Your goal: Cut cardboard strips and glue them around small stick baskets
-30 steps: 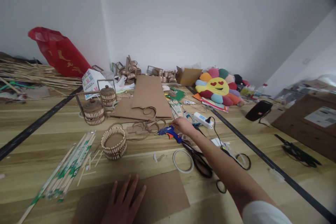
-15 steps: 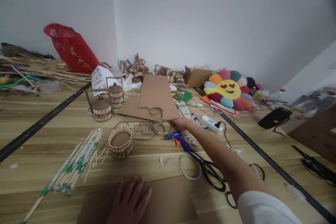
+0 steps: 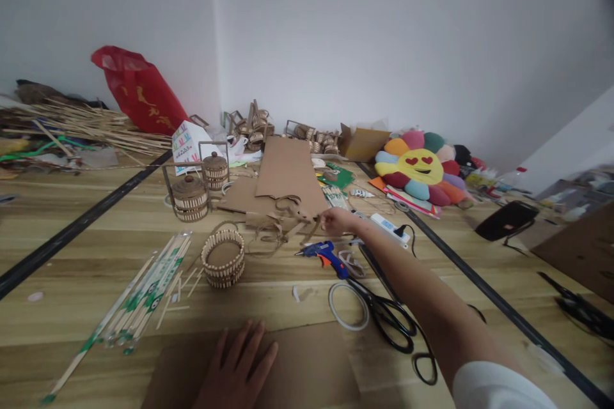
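My right hand [image 3: 338, 222] reaches far forward and pinches a strip of brown cardboard [image 3: 307, 222], lifting it from a tangle of curled cardboard strips [image 3: 268, 230]. A blue glue gun [image 3: 321, 251] lies just in front of that hand. My left hand [image 3: 237, 370] rests flat, fingers spread, on a brown cardboard sheet [image 3: 307, 367] close to me. A small round basket of wooden sticks [image 3: 222, 259] stands between the two hands.
Black scissors [image 3: 388, 319] and a white tape ring [image 3: 348, 305] lie under my right arm. Green-wrapped chopsticks [image 3: 139, 297] lie to the left. Large cardboard sheets [image 3: 285, 172], lidded stick baskets [image 3: 190, 197], a white power strip [image 3: 396, 230], a flower cushion [image 3: 417, 169] and a red bag [image 3: 139, 92] sit farther back.
My right hand left the glue gun, moved forward to the cardboard strips, pinched one and raised it slightly. My left hand stayed flat on the sheet.
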`<state>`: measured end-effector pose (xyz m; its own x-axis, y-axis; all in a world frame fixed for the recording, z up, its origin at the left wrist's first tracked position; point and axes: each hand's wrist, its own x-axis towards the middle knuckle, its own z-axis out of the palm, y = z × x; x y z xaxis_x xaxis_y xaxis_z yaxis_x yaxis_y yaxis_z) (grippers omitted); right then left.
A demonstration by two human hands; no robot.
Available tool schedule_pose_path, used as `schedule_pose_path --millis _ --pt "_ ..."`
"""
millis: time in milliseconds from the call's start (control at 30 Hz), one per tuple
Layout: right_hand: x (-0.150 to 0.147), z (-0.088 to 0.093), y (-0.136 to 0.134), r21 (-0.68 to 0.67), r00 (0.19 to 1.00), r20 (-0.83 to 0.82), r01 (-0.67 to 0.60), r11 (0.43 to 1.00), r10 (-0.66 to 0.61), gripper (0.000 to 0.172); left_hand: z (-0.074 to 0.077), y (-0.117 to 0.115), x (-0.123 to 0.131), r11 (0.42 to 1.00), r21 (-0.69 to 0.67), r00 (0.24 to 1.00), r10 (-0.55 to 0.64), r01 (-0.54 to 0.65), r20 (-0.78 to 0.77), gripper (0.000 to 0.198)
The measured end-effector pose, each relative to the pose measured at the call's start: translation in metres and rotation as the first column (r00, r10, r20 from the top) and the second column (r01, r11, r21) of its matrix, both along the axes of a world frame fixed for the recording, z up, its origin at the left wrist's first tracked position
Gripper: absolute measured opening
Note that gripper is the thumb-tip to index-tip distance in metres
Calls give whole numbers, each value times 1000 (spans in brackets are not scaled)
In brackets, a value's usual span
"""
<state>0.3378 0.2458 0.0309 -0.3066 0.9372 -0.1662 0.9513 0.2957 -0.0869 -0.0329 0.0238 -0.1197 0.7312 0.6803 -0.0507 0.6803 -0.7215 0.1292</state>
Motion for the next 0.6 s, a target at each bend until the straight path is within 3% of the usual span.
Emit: schedule_pose_path --millis 67,167,233,300,433,600 --pt "-3 6 -5 52 1000 3 -21 998 21 30 7 0 -1 1000 -25 1000 0 -1 -5 64" --pt "-8 23 -14 188 999 26 -48 981 44 21 6 0 0 998 -57 999 21 -24 -40 71" --pt "-9 38 -21 321 999 45 -42 946 29 16 3 -1 2 998 -53 999 29 -31 -46 78" --pt "-9 52 -30 453 998 69 -27 891 -4 21 4 -1 1 1000 -25 1000 15 -16 -26 83" --pt "-7 73 -47 598 988 150 -72 798 -24 31 25 -4 -4 999 43 1000 -17 16 24 83" --pt "-3 97 -62 655 969 247 -159 739 -10 37 46 -6 -3 999 -39 1000 -9 10 12 81"
